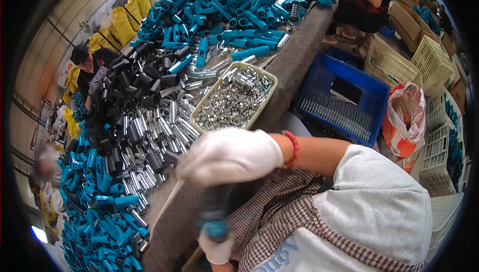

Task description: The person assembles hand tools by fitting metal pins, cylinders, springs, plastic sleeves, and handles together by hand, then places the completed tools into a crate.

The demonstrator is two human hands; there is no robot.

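A long table (312, 42) is running from near left to far right, its grey covering hanging down the side. Teal parts (229, 10) are heaping up across its far end; more teal parts are covering the near left. Black tubes (127, 80) and silver tubes (149, 142) are lying loose between the two teal heaps. On the right, a blue bin (381, 105) is holding a row of thin metal rods (339, 115). On the table, a cream tray (264, 101) is sitting full of small metal pieces (224, 105).

Dark-and-teal tube (215, 227): blurring, standing off the table's near edge, in front of the checked apron (259, 202). Long axis is running near to far; teal end is pointing near, dark end far, disappearing beneath the right hand (232, 157).

Right hand, white-gloved: arm is coming in from the right, glove stretching leftward, back of hand facing up. Fingers are blurring; cannot tell whether they are gripping. Left hand (217, 248), also gloved: coming up from the near edge, curling around the teal end, gripping it. A red bracelet (293, 149) is circling the right wrist.
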